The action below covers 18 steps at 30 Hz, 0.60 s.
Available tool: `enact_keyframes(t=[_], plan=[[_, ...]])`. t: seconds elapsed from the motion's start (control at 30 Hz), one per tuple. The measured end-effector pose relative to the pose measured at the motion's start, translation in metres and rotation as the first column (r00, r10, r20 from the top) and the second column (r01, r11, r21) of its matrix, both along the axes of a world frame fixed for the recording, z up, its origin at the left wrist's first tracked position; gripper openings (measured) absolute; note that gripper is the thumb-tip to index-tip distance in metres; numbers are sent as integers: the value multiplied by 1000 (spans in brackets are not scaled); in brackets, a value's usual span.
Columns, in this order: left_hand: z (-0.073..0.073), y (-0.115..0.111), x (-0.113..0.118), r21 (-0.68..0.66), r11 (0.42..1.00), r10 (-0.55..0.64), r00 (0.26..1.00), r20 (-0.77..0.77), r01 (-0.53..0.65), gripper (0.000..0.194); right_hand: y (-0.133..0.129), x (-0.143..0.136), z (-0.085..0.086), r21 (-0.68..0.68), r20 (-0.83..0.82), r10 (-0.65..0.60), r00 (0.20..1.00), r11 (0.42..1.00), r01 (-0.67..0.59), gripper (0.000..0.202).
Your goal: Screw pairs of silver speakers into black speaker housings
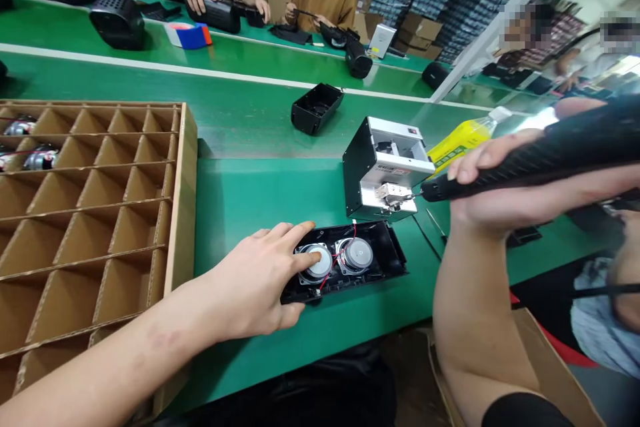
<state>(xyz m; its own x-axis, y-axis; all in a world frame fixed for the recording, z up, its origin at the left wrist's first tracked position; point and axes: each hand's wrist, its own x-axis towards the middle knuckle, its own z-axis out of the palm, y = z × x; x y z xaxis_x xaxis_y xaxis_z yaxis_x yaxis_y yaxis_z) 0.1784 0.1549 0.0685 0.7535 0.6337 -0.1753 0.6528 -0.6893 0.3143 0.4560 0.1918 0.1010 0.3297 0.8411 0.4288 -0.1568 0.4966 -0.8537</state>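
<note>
My left hand (273,273) spans the left end of a black plastic speaker housing (393,250), thumb at the near side and one fingertip on a round speaker driver (320,272). A second speaker driver (358,253) sits beside it, with thin red wires around both. My right hand (480,193) is closed around a black electric screwdriver (545,157), held nearly level. The screwdriver's tip is at the metal outlet of a screw feeder (353,177), just behind the housing. Whether a screw is on the tip is too small to tell.
A divided cardboard box (183,213) with several drivers stands at left. Another black housing (317,109) lies farther back. A yellow bottle (463,140) stands behind the feeder. Across the bench are a tape roll (190,35), a black speaker (117,20) and co-workers handling speakers.
</note>
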Motion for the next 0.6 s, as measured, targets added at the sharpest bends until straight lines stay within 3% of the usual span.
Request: enact_keyframes(t=[0.13, 0.27, 0.37, 0.53, 0.6], plan=[[-3, 0, -2, -26, 999, 26, 999, 28, -25, 65, 10, -20, -7, 34, -5, -139, 990, 990, 139, 65], [-3, 2, -9, -113, 993, 41, 999, -19, -43, 78, 23, -13, -6, 216, -17, -271, 962, 939, 268, 76], [-4, 2, -13, -185, 981, 51, 997, -56, -60, 90, 28, -8, -5, 301, -18, -279, 960, 914, 271, 80], [-6, 2, -16, -213, 975, 53, 998, -27, -58, 90, 19, -5, -4, 305, 11, -278, 960, 916, 262, 85], [-6, 4, -17, -211, 976, 42, 999, -5, -42, 87, 12, -1, 1, 241, -40, -268, 963, 932, 270, 95]])
